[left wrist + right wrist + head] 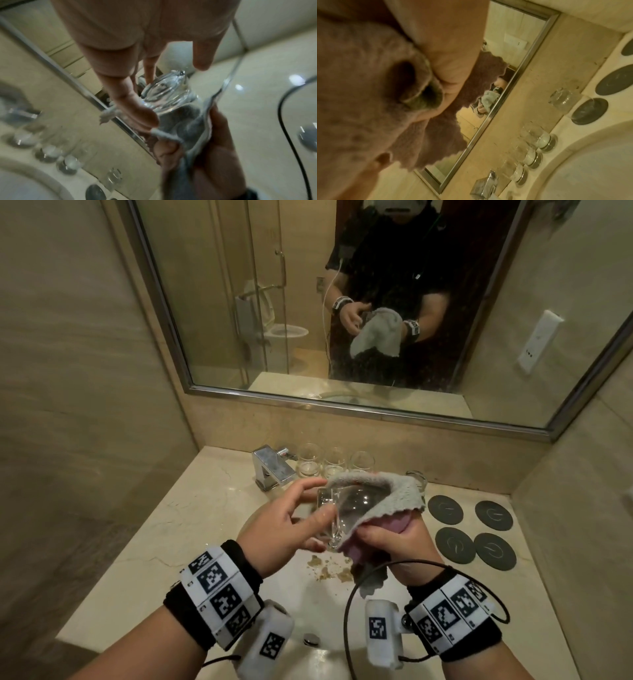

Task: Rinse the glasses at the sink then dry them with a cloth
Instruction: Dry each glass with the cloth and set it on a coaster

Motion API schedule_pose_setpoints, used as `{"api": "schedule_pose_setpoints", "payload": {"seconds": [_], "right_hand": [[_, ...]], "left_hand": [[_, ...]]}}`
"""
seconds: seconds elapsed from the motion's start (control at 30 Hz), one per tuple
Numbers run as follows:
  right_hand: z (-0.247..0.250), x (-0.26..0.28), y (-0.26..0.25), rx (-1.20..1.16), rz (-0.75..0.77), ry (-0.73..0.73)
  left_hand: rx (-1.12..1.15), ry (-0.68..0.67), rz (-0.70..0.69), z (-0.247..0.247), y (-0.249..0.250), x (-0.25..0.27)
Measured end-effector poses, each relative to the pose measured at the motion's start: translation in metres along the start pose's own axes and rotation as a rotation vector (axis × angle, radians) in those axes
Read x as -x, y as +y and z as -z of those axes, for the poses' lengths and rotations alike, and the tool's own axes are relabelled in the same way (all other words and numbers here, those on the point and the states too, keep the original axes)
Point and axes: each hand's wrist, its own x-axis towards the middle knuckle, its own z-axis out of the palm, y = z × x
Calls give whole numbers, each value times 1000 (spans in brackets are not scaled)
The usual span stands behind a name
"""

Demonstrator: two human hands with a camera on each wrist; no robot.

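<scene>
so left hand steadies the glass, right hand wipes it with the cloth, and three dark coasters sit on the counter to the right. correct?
Not quite: there are four dark coasters, not three, as the head view shows. The rest holds: the left hand steadies the glass and the right hand wipes it with the cloth.

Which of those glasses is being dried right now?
The glass held tilted over the sink between both hands, partly wrapped in the cloth. The other glasses stand untouched along the back wall.
</scene>
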Motion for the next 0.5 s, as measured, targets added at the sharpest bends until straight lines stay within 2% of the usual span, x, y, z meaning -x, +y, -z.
{"api": "schedule_pose_setpoints", "payload": {"seconds": [0.07, 0.13, 0.2, 0.3, 0.33, 0.4, 0.5], "right_hand": [[-4, 5, -1, 82, -18, 13], [-6, 6, 0, 114, -32, 9], [-8, 3, 0, 43, -22, -10], [-8, -3, 3, -165, -55, 43], [-7, -3, 5, -192, -48, 60], [-4, -4, 9, -142, -28, 82], [-1, -1, 12, -2, -37, 85]], "left_hand": [[192, -21, 152, -3, 5, -2], [200, -3, 165, -2, 4, -4], [55, 28, 39, 0, -1, -4], [-432, 66, -243, 1, -6, -1], [-493, 70, -279, 1, -7, -1], [-368, 59, -207, 0, -6, 0], [25, 70, 85, -3, 0, -3]]}}
